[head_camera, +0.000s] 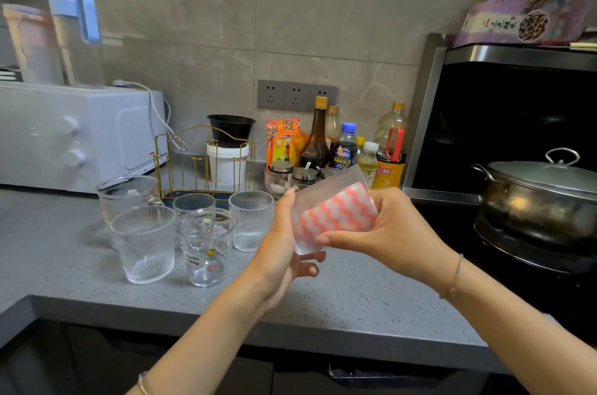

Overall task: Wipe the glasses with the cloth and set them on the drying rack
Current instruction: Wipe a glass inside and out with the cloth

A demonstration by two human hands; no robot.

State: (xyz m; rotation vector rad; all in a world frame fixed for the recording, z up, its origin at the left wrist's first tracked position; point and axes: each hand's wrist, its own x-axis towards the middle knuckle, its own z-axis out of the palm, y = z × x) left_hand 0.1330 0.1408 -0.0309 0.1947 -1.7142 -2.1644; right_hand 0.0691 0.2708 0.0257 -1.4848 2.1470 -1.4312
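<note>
A ribbed clear glass [326, 191] is held tilted above the grey counter [355, 294], with a pink-and-white wavy cloth [336, 213] stuffed inside it. My left hand [284, 249] grips the glass from the left and underneath. My right hand [387, 233] holds it from the right, thumb on the base end. Several more glasses stand to the left: a ribbed one [250, 220], a cartoon-printed one [206, 249], a frosted one [143, 242], a plain one [193, 205] and a mug-like one [129, 194]. The gold wire drying rack [206, 165] stands behind them.
A white microwave [80, 136] sits at the back left with jugs on top. Sauce bottles and spice jars [342, 149] crowd the wall behind my hands. A lidded steel pot [539, 197] sits on the black stove at the right. A white tub [227, 162] stands behind the rack.
</note>
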